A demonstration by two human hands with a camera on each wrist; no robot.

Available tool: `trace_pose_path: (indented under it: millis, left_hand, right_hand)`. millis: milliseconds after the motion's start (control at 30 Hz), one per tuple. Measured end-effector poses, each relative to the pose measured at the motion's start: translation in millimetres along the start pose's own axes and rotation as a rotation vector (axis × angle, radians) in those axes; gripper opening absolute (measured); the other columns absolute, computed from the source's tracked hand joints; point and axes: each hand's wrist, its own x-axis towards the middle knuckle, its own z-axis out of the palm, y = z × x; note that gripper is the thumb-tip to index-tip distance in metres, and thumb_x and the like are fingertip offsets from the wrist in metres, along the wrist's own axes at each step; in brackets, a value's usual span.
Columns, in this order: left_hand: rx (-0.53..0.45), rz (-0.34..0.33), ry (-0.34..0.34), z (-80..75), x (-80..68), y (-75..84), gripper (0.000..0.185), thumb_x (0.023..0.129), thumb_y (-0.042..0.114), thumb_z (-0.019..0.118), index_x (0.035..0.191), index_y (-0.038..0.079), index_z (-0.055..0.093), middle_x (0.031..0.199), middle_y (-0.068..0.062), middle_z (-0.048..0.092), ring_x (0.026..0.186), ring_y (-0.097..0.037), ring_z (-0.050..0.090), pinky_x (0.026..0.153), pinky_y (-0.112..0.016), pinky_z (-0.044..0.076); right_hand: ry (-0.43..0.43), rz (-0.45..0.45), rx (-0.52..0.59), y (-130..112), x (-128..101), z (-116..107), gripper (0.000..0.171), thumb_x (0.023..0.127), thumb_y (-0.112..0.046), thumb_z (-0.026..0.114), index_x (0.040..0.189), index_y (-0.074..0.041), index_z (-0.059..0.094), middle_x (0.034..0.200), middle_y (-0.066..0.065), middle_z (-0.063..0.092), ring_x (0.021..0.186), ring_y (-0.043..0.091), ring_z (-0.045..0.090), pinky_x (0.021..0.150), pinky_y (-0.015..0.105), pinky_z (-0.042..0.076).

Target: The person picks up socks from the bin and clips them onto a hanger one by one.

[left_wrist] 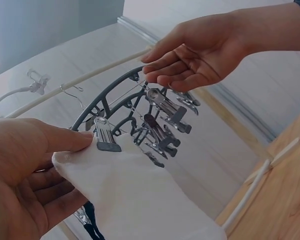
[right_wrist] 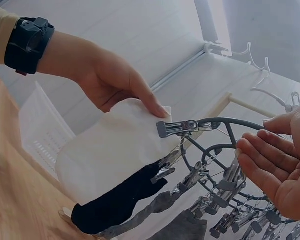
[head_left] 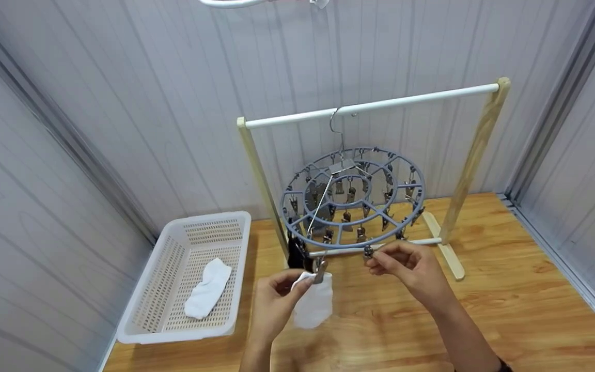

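A white basket sits at 9 o'clock on the wooden table, a spare white sock lying inside. The round clip hanger hangs by its hook from the rack's white rail; a black sock dangles at its 8 o'clock rim. The left hand pinches a white sock up against a metal clip at 7 o'clock. The right hand, fingers relaxed and gripping nothing, touches the rim at 5 o'clock
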Motion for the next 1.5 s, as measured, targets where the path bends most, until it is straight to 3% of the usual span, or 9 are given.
trace_pose_path:
  millis: [300, 600, 767, 1100, 1500]
  left_hand:
    - [0.033, -0.009, 0.045, -3.8, -0.7, 0.3, 0.013, 0.089, 0.007, 0.086, 0.100, 0.002, 0.082, 0.092, -0.007, 0.080, 0.076, -0.009, 0.070, 0.070, -0.020, 0.056]
    - [0.048, 0.011, 0.040, -6.0, 0.6, -1.8, 0.012, 0.090, 0.009, 0.086, 0.100, 0.004, 0.082, 0.092, -0.006, 0.080, 0.076, -0.011, 0.072, 0.069, -0.021, 0.056]
    - [0.059, 0.020, 0.043, -7.2, 0.9, -2.2, 0.011, 0.090, 0.011, 0.086, 0.099, 0.006, 0.083, 0.091, -0.004, 0.080, 0.075, -0.011, 0.071, 0.067, -0.021, 0.056]
    - [0.050, 0.045, 0.046, -8.0, 1.3, -3.3, 0.010, 0.089, 0.007, 0.085, 0.098, 0.004, 0.083, 0.091, -0.007, 0.080, 0.076, -0.010, 0.072, 0.069, -0.022, 0.057]
    - [0.034, 0.046, 0.034, -7.8, -0.1, -1.3, 0.011, 0.090, 0.007, 0.085, 0.100, 0.003, 0.082, 0.094, -0.008, 0.080, 0.078, -0.011, 0.072, 0.070, -0.022, 0.058]
  right_hand:
    - [0.003, -0.030, -0.011, -2, 1, -3, 0.017, 0.105, 0.002, 0.063, 0.109, 0.017, 0.067, 0.097, 0.027, 0.075, 0.088, 0.031, 0.078, 0.080, 0.044, 0.063]
    - [0.160, -0.007, -0.237, -3, -1, -1, 0.008, 0.100, -0.007, 0.074, 0.105, -0.004, 0.078, 0.097, 0.013, 0.079, 0.091, 0.031, 0.077, 0.083, 0.037, 0.063]
    - [0.201, 0.023, -0.313, -1, -1, 0, 0.009, 0.097, -0.014, 0.079, 0.106, -0.012, 0.080, 0.100, 0.005, 0.079, 0.094, 0.023, 0.077, 0.083, 0.033, 0.063]
    - [0.144, 0.109, -0.283, 9, 2, 3, 0.031, 0.093, -0.015, 0.084, 0.122, -0.005, 0.077, 0.117, 0.011, 0.077, 0.110, 0.020, 0.075, 0.092, 0.032, 0.060]
    - [0.069, 0.151, -0.195, 21, 5, 8, 0.037, 0.093, -0.010, 0.083, 0.123, 0.008, 0.071, 0.114, 0.016, 0.076, 0.105, 0.022, 0.075, 0.091, 0.034, 0.061]
